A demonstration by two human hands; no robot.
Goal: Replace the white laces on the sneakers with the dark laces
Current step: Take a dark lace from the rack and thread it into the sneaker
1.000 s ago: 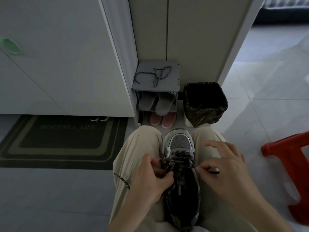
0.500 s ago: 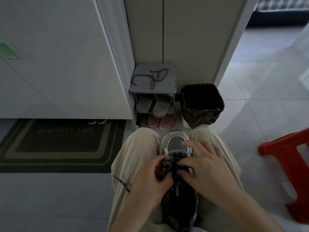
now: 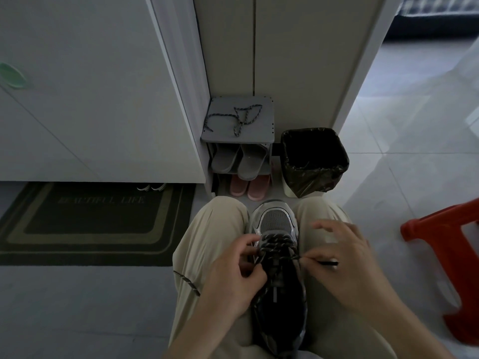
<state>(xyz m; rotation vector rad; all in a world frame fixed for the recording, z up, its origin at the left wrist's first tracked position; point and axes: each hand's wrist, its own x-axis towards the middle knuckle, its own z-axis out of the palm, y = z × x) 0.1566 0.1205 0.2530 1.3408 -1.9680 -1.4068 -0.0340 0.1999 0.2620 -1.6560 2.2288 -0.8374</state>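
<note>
Lacing step: a grey and black mesh sneaker (image 3: 277, 294) lies low in the frame's centre, wedged toe-away between the person's beige-trousered thighs, probably so both hands are free to thread.
Left hand: the left hand (image 3: 233, 278) is clenched, fingers curled against the sneaker's left eyelet row, apparently steadying it; whether it also pinches lace I cannot tell.
Right hand: the right hand (image 3: 347, 265) pinches the dark speckled lace (image 3: 276, 244) near its tip between thumb and forefinger, drawn taut to the right; the other fingers fan out loosely.
Lace progress: dark crossings fill the rows nearest the toe; no white lace shows on this shoe, so threading looks partway done.
Loose tail: the lace's other end (image 3: 186, 281) drapes over the thigh at left.
Mid frame: a bin with a black liner (image 3: 311, 177) stands beyond the knees, a red plastic stool (image 3: 440, 229) at right.
Far: a second dark lace (image 3: 233, 116) lies on the grey shoe rack (image 3: 264, 130), likely waiting for the other sneaker.
</note>
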